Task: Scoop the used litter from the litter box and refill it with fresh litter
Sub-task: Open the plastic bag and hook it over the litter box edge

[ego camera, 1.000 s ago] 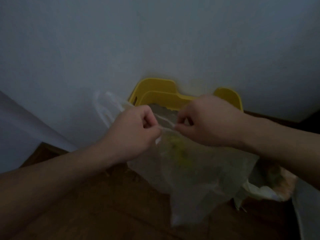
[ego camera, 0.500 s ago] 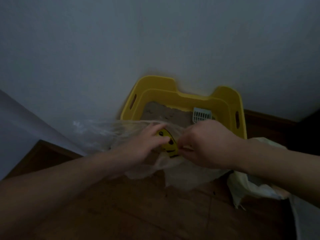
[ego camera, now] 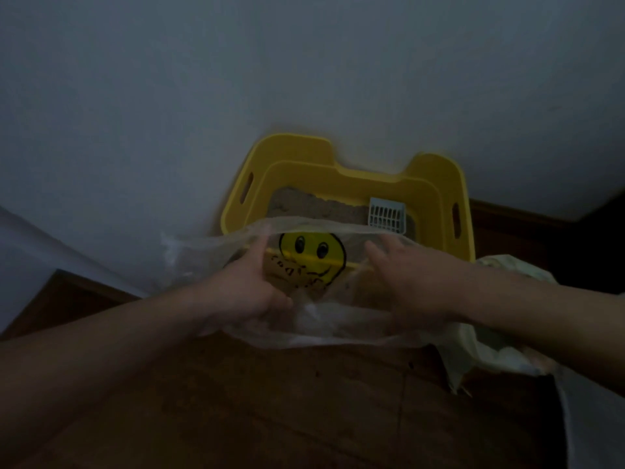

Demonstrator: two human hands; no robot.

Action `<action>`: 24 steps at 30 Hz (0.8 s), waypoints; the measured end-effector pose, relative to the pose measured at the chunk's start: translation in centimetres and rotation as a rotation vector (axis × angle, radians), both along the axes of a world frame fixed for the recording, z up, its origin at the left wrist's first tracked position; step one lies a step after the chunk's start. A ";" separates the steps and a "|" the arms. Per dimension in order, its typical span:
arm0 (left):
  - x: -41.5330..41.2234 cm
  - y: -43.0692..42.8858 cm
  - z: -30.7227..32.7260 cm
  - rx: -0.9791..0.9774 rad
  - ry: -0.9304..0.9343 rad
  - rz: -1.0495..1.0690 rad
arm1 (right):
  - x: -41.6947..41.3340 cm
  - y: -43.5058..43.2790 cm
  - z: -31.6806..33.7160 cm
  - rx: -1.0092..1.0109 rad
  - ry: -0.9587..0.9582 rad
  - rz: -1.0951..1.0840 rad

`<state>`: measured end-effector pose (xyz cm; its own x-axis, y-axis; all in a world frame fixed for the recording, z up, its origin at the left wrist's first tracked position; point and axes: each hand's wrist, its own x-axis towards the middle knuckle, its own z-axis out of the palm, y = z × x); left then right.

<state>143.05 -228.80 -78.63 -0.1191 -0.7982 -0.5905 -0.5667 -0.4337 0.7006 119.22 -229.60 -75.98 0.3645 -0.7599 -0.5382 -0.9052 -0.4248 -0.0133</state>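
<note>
Head view, dim and slightly blurred: a pale wall (ego camera: 203, 96) fills the upper half and a dark wooden floor (ego camera: 304, 407) the lower. The yellow litter box (ego camera: 436, 184) stands on the floor pushed against the wall, probably so that it cannot slide when someone digs in it. Brown litter (ego camera: 304, 206) lies inside, heaped toward the far side, so by my judgement it is in the box and not yet scooped.

A thin see-through plastic bag (ego camera: 338, 330) with a yellow smiley face (ego camera: 311, 252) printed on it is held just in front of the box, its far lip reaching across the near rim. That keeps the mouth close to where the waste will come from, so the carry is short. A crumpled pale bag (ego camera: 500, 350) lies on the floor to the right, under the right forearm; what it holds I cannot tell.

The left hand (ego camera: 247, 289) and the right hand (ego camera: 416, 282) are both pushed into the clear bag's mouth, well apart. Their fingers (ego camera: 262, 243) are stretched out and released rather than clenched, pressing the film outward to spread the opening. Whether a thumb pinches the near edge is lost in the blur.

A small grey slotted scoop (ego camera: 386, 214) rests on the litter toward the box's right side, near the right hand and untouched.
</note>
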 end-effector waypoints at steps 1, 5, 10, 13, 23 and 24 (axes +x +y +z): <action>-0.3 0.2 0.3 0.026 0.020 -0.015 | 0.4 0.0 0.0 -0.022 -0.062 0.011; -1.8 0.0 1.1 -0.180 -0.308 -0.425 | 3.0 0.0 -1.2 -0.084 -0.317 -0.017; -1.3 -1.9 1.8 -0.918 -0.959 -1.122 | 5.4 0.2 -4.2 -0.175 -0.260 -0.078; 0.4 -2.7 1.5 -0.669 -1.028 -1.101 | 4.9 0.7 -5.0 -0.213 -0.120 0.029; 3.5 -1.2 -1.3 -0.362 -0.656 -0.884 | 0.6 1.8 -5.4 -0.056 -0.032 0.379; 3.9 -1.2 -1.4 -0.345 -0.616 -0.868 | 0.3 1.9 -5.2 -0.025 -0.051 0.363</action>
<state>146.96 -230.05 -80.08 -0.4790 -0.7189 -0.5037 -0.8745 0.4407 0.2026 119.49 -227.70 -81.16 0.6389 -0.5888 -0.4952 -0.6937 -0.7192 -0.0398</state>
